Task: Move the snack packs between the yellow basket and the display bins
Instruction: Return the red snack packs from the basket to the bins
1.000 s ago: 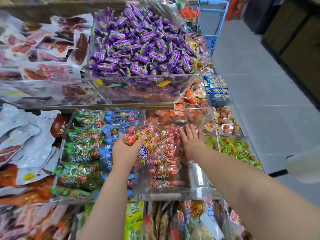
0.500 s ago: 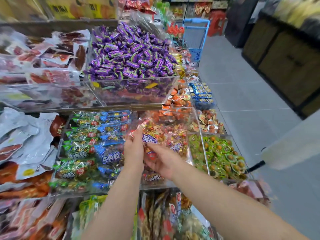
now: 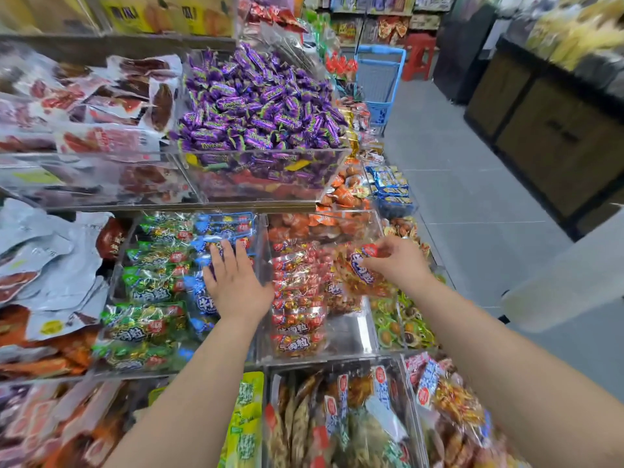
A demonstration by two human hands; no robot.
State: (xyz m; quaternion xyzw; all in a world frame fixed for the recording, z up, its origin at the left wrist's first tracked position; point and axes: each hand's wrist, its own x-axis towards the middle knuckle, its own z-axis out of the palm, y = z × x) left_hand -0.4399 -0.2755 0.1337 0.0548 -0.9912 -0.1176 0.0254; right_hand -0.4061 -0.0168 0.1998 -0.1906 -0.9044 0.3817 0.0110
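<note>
Clear shop bins (image 3: 351, 332) hold snack packs (image 3: 141, 327); left hand (image 3: 236, 282) lies flat, fingers straight, on blue packs (image 3: 200, 297), while right hand (image 3: 398, 261) pinches a red pack (image 3: 363, 270) above the bins.

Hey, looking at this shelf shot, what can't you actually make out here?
Head view only.
Yellow basket: outside the frame, not seen.
Snack pack pinched by the right hand: motion blur, label unreadable.
Blue packs beneath the left hand: palm covers them.
Pale shape at the right edge: blurred, cut off, unidentifiable.
</note>
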